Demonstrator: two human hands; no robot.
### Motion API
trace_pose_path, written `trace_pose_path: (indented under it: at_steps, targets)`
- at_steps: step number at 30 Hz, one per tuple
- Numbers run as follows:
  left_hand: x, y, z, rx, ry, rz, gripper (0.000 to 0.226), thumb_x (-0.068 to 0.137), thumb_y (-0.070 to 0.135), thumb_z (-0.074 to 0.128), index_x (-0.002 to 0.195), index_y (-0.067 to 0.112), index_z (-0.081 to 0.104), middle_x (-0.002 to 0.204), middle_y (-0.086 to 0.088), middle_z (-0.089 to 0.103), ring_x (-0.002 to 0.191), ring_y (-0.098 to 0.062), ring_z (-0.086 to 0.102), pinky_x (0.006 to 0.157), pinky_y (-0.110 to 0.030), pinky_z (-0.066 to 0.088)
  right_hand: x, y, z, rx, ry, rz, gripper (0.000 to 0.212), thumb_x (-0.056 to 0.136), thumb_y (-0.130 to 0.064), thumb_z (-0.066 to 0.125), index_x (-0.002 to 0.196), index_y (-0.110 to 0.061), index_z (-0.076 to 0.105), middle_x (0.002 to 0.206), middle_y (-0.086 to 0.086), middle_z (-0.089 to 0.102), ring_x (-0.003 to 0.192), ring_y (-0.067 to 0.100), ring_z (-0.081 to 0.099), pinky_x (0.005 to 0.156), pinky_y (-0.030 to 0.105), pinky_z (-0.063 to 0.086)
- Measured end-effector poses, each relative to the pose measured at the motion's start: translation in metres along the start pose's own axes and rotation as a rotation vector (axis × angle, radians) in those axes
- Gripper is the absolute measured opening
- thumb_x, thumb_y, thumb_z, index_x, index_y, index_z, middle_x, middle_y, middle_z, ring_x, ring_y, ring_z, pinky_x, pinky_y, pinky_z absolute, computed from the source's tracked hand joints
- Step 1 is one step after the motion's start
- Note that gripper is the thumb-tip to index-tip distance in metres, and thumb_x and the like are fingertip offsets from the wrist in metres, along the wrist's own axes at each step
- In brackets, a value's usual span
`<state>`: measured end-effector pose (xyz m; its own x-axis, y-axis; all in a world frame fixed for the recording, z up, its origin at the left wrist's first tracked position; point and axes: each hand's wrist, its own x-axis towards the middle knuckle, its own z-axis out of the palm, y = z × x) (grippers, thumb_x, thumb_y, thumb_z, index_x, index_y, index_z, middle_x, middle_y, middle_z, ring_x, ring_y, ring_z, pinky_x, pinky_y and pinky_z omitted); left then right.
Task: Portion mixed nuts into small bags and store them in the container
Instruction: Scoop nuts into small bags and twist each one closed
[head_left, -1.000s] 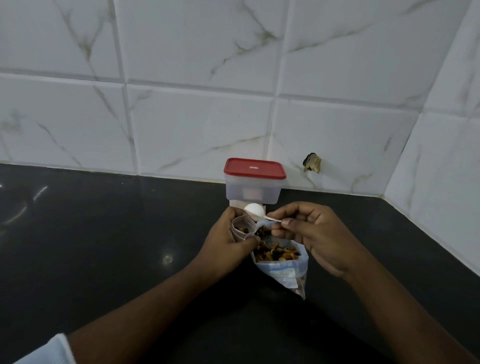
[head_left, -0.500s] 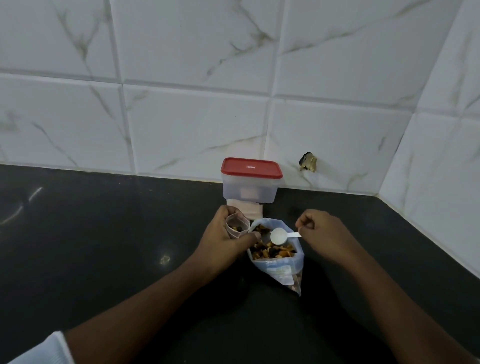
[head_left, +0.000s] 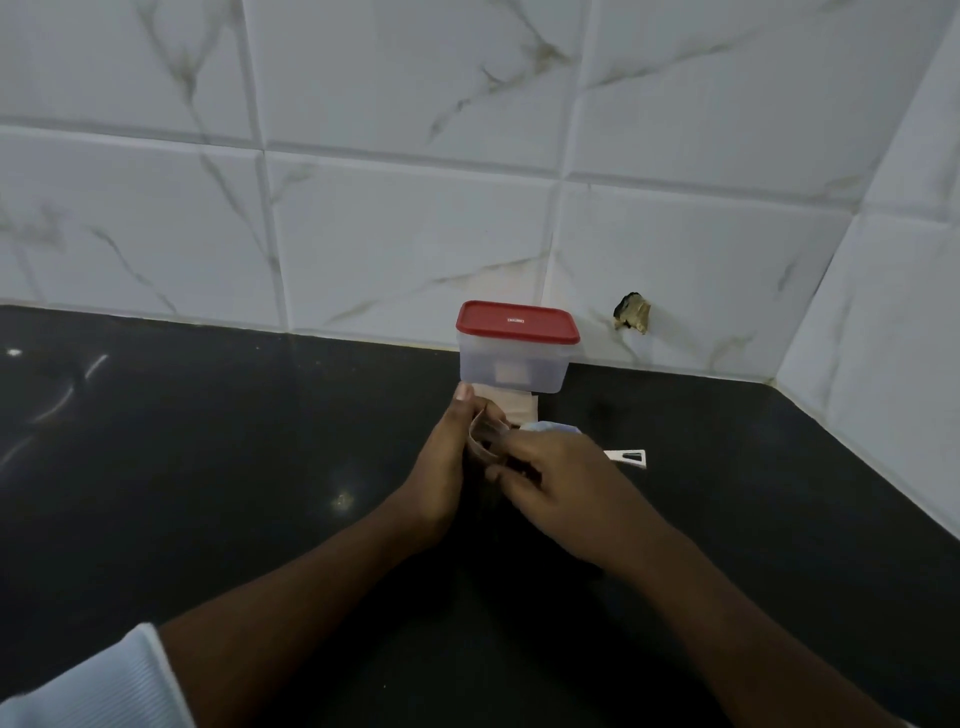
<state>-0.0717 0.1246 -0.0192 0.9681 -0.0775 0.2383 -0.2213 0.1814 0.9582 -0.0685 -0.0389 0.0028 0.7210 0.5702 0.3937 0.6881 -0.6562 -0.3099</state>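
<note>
Right hand (head_left: 561, 478) had let go of the spoon (head_left: 626, 457) and crossed over the big nut bag (head_left: 550, 427), hiding all but a sliver of its rim. Only the spoon's handle end showed. Left hand (head_left: 441, 467) kept its grip curled round the small bag (head_left: 485, 434), just in front of the red-lidded container (head_left: 514, 358) on the dark surface (head_left: 208, 467). Right fingers met the small bag; whether that grip pinched or merely touched, could not tell.

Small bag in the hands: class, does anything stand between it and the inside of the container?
Yes: the red lid sits on the container, closing its top. Left hand and right hand hold the small bag before it.
</note>
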Motion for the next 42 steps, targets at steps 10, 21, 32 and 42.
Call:
trace_pose_path:
  at_steps: [10, 21, 32, 42]
  targets:
    - [0.012, 0.016, -0.023, -0.013, 0.355, -0.046, 0.071, 0.105, 0.068, 0.025, 0.092, 0.013, 0.067, 0.086, -0.008, 0.07, 0.083, -0.028, 0.057, 0.075, -0.038, 0.046, -0.008, -0.002, -0.009, 0.066, 0.065, -0.119, 0.014, 0.094, -0.025, 0.065, 0.1, -0.024, 0.078, 0.088, -0.014, 0.069, 0.086, 0.005, 0.062, 0.074, 0.027, 0.05]
    - [0.011, 0.022, -0.022, 0.01, 0.257, -0.078, 0.071, 0.105, 0.067, 0.027, 0.094, 0.011, 0.069, 0.095, -0.011, 0.073, 0.085, -0.024, 0.064, 0.075, -0.035, 0.049, -0.009, -0.008, -0.014, 0.1, 0.263, -0.137, 0.023, 0.091, -0.03, 0.057, 0.094, -0.016, 0.075, 0.087, -0.01, 0.068, 0.085, 0.004, 0.055, 0.077, 0.021, 0.043]
    - [0.011, 0.023, -0.022, 0.024, 0.117, -0.134, 0.071, 0.104, 0.068, 0.028, 0.098, 0.01, 0.069, 0.102, -0.015, 0.075, 0.092, -0.03, 0.066, 0.092, -0.044, 0.049, -0.007, -0.004, -0.012, -0.003, 0.082, -0.134, 0.022, 0.091, -0.033, 0.055, 0.09, -0.023, 0.075, 0.087, -0.014, 0.067, 0.089, 0.005, 0.055, 0.084, 0.034, 0.042]
    - [0.006, 0.026, -0.018, -0.049, -0.008, -0.143, 0.083, 0.102, 0.071, 0.025, 0.104, 0.0, 0.067, 0.103, -0.024, 0.072, 0.081, -0.028, 0.067, 0.075, -0.036, 0.057, -0.01, -0.01, -0.004, -0.128, -0.068, -0.098, 0.028, 0.09, -0.047, 0.044, 0.086, -0.034, 0.069, 0.082, -0.021, 0.06, 0.097, 0.0, 0.051, 0.095, 0.039, 0.027]
